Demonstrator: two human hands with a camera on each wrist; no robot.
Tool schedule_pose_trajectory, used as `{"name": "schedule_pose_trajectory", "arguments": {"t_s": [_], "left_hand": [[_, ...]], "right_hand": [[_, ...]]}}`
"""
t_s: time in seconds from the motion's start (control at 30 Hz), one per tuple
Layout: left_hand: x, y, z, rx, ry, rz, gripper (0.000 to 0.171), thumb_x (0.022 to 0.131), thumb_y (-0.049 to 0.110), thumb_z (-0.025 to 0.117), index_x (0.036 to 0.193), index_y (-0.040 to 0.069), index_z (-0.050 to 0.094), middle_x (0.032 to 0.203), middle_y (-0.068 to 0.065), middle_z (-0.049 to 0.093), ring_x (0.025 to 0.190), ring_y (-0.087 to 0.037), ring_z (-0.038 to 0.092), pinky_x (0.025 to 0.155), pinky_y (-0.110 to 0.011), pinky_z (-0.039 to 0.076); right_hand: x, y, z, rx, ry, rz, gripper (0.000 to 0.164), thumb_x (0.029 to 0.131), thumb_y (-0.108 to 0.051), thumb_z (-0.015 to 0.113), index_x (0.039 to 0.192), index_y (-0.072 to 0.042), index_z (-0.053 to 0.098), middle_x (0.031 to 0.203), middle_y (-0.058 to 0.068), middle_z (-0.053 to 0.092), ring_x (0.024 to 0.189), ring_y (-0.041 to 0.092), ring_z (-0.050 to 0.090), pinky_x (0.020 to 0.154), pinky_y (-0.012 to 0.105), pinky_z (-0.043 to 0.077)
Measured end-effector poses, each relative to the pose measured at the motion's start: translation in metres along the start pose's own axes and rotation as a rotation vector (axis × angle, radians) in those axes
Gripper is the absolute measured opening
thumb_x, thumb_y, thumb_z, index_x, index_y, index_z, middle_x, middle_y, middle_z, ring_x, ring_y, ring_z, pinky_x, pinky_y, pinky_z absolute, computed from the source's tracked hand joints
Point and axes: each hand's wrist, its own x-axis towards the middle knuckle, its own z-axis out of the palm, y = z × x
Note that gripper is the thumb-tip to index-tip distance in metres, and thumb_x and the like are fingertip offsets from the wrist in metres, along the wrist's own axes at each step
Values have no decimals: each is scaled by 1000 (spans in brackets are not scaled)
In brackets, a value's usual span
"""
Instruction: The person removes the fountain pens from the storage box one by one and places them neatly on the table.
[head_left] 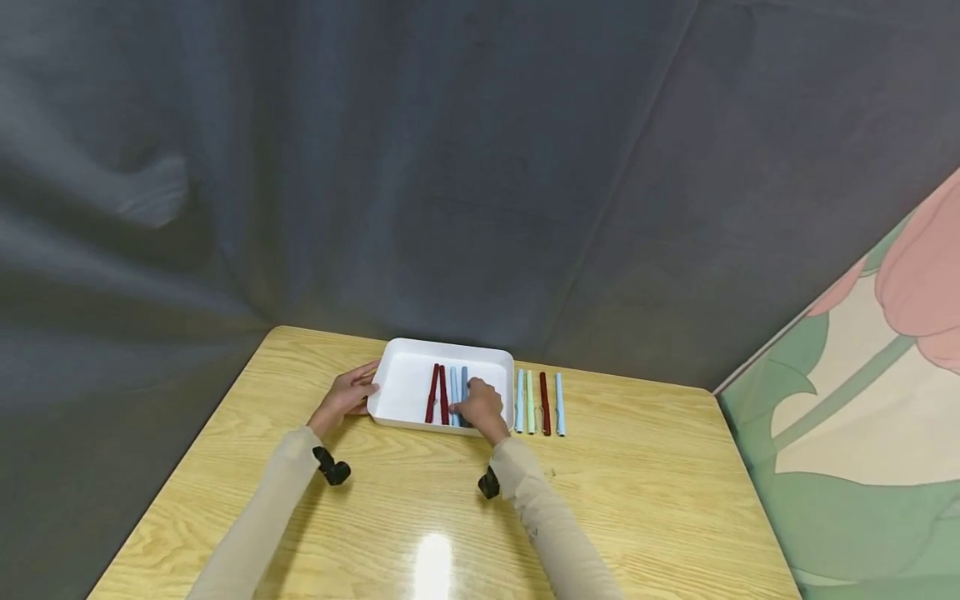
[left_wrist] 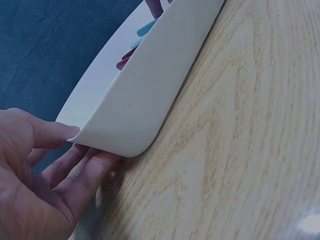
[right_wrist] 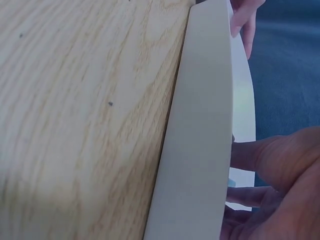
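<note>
While the left hand (head_left: 343,398) grips the left end of the white tray (head_left: 403,379), its thumb lies on the rim and its fingers are bent beneath the edge. The right hand (head_left: 482,408) reaches into the right half of the tray, thumb and fingers partly bent and apart, over a light blue pen (head_left: 453,383) and a grey-blue pen (head_left: 464,374); the tray wall hides its fingertips in the right wrist view, so I cannot tell whether it pinches either one. Two dark red pens (head_left: 432,392) lie just left of these, side by side. The tray sits on the wooden bench (head_left: 390,517), and beside its right end four more pens (head_left: 544,404) lie in a row.
</note>
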Motion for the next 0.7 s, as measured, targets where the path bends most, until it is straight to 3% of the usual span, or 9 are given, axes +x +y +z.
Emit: {"name": "schedule_pose_trajectory", "arguments": {"t_s": [0.2, 0.37, 0.5, 0.7], "left_hand": [[-1, 0, 1, 3, 2, -4, 60, 106, 8, 60, 162, 16, 42, 157, -24, 48, 116, -27, 69, 74, -30, 62], [-1, -1, 0, -2, 2, -10, 60, 106, 9, 60, 162, 16, 42, 158, -23, 48, 116, -27, 68, 74, -30, 62], [-1, 0, -1, -1, 5, -15, 60, 105, 8, 59, 162, 16, 41, 158, -23, 47, 115, -27, 68, 73, -30, 62], [-1, 2, -1, -10, 1, -12, 60, 105, 8, 60, 162, 15, 42, 157, -24, 48, 108, -22, 70, 71, -29, 62]], "right_hand": [[-4, 4, -5, 90, -1, -3, 58, 82, -23, 92, 131, 1, 70, 118, 22, 75, 96, 36, 71, 81, 46, 59], [-8, 12, -9, 272, -32, 8, 57, 85, -11, 88, 136, 2, 66, 115, 24, 74, 73, 27, 73, 64, 37, 62], [-8, 16, -10, 381, -54, 22, 41, 85, -2, 84, 122, 4, 67, 91, 20, 73, 54, 17, 66, 51, 30, 57], [-5, 16, -11, 372, -45, 39, 21, 81, 0, 81, 92, 0, 63, 74, 9, 63, 50, 14, 60, 46, 27, 52]]}}
